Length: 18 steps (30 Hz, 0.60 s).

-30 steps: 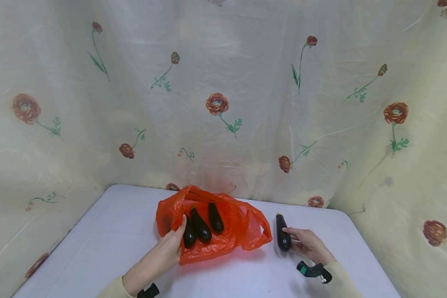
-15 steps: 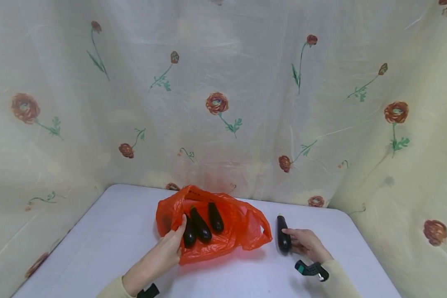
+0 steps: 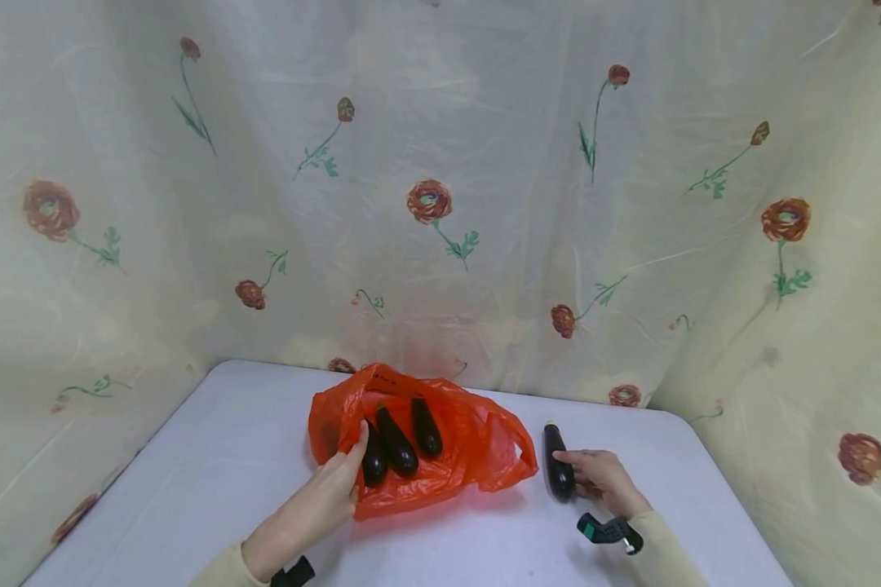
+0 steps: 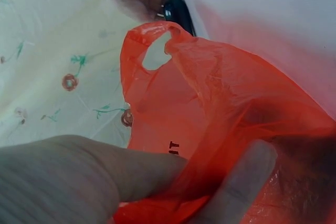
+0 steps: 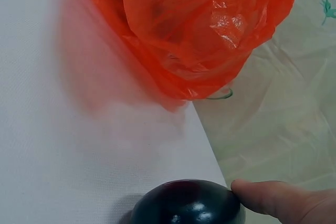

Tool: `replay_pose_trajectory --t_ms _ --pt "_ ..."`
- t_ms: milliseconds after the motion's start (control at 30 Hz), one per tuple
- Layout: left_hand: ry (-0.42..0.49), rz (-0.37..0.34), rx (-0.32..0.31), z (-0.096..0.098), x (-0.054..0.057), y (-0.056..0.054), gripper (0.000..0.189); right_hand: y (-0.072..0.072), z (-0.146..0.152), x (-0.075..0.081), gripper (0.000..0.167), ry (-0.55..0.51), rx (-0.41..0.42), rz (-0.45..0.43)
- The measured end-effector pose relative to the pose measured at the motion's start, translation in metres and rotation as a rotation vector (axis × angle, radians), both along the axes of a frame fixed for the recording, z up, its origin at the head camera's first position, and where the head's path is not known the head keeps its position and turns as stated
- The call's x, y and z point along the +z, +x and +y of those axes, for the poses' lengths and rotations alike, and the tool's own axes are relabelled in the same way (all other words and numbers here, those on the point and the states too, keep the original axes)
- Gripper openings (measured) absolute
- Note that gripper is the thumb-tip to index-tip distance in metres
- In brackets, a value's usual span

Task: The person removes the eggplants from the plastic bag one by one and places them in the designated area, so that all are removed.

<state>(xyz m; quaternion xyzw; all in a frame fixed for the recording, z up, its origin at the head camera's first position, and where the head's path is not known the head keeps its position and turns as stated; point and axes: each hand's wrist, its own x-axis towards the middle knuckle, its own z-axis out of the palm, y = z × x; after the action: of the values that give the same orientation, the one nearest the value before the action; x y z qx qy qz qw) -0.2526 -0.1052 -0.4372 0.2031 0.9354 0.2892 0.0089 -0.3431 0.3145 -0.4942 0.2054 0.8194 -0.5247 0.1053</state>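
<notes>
A red plastic bag (image 3: 477,440) lies on the table with its mouth toward me, and several dark eggplants (image 3: 396,444) show in it. My left hand (image 3: 332,485) pinches the bag's edge at its left side; in the left wrist view the film (image 4: 178,93) passes between thumb and finger. To the right of the bag, one more eggplant (image 3: 559,469) lies apart, its stem end pointing away. My right hand (image 3: 604,479) grips it from the right, thumb on top. In the right wrist view the thumb touches that eggplant's (image 5: 189,203) side; the other fingers are hidden.
The white table (image 3: 440,554) reaches back to a pale curtain (image 3: 499,244) printed with flowers, which also runs along both sides. A loop handle of the bag sticks out toward the right-hand eggplant.
My right wrist has shifted slightly left, while the eggplant in that hand has barely moved. The left hand and the bag stay as they were.
</notes>
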Motion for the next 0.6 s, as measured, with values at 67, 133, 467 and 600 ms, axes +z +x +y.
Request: replay_pose_trajectory --t_ms 67,133,467,600 --pt "0.004 -0.002 0.000 0.0001 -0.0001 -0.0001 0.086 0.0001 -0.0003 -0.0004 0.073 0.015 0.004 0.003" --pt "0.005 0.003 0.000 0.0000 -0.0006 -0.0004 0.085 0.0009 -0.0008 -0.0003 0.072 0.030 0.011 0.006" --pt "0.010 0.004 -0.001 -0.0002 -0.0020 -0.0010 0.085 0.0027 0.0009 0.0003 0.074 0.033 0.012 0.016" --pt "0.003 0.009 0.001 -0.0002 -0.0018 -0.0011 0.086 0.0027 0.0016 0.0010 0.071 0.036 0.016 0.022"
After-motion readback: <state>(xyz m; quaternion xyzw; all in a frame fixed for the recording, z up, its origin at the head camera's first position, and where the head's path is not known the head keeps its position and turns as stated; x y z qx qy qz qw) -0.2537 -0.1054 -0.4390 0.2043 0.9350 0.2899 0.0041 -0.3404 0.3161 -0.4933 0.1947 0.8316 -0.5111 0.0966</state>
